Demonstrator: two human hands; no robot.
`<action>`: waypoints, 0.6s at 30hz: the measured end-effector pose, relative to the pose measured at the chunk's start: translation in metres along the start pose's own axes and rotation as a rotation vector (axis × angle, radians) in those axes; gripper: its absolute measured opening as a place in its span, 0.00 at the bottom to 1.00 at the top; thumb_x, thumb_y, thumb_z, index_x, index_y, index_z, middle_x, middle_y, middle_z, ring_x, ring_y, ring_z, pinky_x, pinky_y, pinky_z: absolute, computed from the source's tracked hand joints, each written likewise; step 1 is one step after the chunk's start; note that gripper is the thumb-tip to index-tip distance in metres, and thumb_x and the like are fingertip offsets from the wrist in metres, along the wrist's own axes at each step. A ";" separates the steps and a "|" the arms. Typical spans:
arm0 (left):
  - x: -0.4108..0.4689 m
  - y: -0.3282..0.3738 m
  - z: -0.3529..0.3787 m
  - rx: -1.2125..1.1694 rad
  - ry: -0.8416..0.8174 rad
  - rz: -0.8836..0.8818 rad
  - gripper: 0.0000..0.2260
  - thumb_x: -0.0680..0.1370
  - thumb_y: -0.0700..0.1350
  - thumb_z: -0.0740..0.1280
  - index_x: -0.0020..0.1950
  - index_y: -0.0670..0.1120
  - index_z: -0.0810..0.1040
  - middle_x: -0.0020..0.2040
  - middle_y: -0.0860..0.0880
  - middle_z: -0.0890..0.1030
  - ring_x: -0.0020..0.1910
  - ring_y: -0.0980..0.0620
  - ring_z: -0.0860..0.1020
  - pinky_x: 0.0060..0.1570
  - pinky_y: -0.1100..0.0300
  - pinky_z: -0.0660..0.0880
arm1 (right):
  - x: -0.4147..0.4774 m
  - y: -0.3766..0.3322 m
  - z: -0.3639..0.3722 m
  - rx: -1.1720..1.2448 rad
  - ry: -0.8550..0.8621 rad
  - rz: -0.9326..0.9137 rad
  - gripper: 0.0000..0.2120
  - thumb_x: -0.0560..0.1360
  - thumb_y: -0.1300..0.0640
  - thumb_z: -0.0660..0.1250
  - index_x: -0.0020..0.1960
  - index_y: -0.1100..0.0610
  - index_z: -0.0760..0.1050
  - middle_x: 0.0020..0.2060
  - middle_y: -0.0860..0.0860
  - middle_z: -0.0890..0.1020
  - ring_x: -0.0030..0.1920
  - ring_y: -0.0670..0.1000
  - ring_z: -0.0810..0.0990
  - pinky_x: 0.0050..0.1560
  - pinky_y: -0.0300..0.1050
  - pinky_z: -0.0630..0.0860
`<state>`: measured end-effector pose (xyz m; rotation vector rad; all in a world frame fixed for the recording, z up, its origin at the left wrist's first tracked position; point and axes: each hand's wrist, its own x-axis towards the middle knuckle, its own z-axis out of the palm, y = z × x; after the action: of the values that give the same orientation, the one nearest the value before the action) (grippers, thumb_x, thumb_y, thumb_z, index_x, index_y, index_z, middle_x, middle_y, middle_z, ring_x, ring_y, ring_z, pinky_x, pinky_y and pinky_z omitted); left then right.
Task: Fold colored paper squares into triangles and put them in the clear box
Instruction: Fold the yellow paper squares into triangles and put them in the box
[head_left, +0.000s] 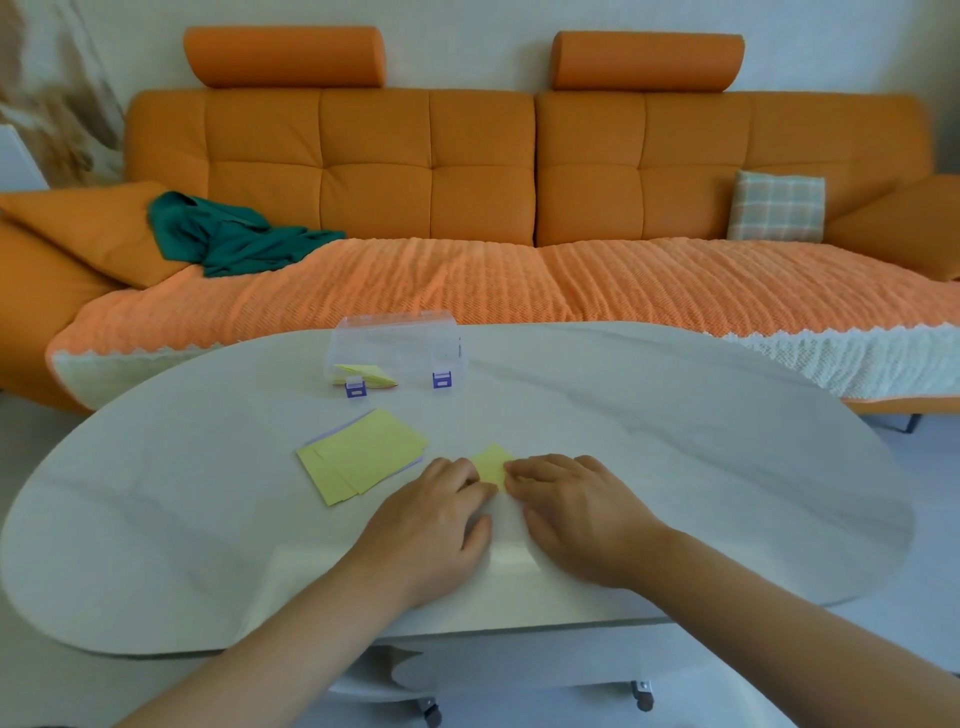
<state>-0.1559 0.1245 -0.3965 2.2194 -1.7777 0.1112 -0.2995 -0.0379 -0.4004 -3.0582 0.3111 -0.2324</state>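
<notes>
Head view: the left hand (431, 514) and the right hand (576, 512) lie on the table (675, 415). Their fingertips meet on a small yellow paper (492, 461) and press it down, the fingers gently bent and not wrapped round anything. One corner pokes out just beyond the fingertips, so it looks mid-fold. Near the left fingers, to their left, a stack of yellow squares (363, 454) waits unfolded. Well beyond the fingers, the clear box (397, 345) holds a few folded pieces (366, 375). Most of the work seems left.
</notes>
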 end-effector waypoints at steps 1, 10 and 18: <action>-0.002 -0.001 -0.001 0.012 0.013 -0.018 0.16 0.80 0.51 0.56 0.63 0.49 0.78 0.56 0.53 0.73 0.58 0.53 0.71 0.51 0.56 0.74 | 0.001 0.001 0.000 0.001 -0.010 0.007 0.23 0.80 0.50 0.52 0.72 0.48 0.72 0.74 0.45 0.71 0.72 0.50 0.69 0.64 0.49 0.69; -0.013 -0.010 -0.010 0.073 0.041 -0.153 0.12 0.77 0.45 0.59 0.46 0.43 0.80 0.48 0.48 0.76 0.52 0.49 0.73 0.51 0.53 0.74 | 0.002 -0.001 0.000 0.001 -0.010 0.044 0.20 0.83 0.48 0.52 0.71 0.46 0.72 0.74 0.44 0.69 0.71 0.51 0.69 0.61 0.50 0.70; -0.020 -0.012 -0.012 0.122 0.041 -0.252 0.14 0.74 0.48 0.56 0.41 0.43 0.79 0.46 0.48 0.76 0.51 0.48 0.74 0.47 0.54 0.76 | 0.000 -0.002 0.001 0.017 -0.030 0.056 0.20 0.83 0.47 0.51 0.72 0.45 0.70 0.76 0.43 0.67 0.74 0.49 0.66 0.65 0.47 0.65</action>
<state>-0.1473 0.1487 -0.3918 2.4870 -1.4912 0.2140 -0.2988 -0.0364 -0.4013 -3.0279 0.3899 -0.1858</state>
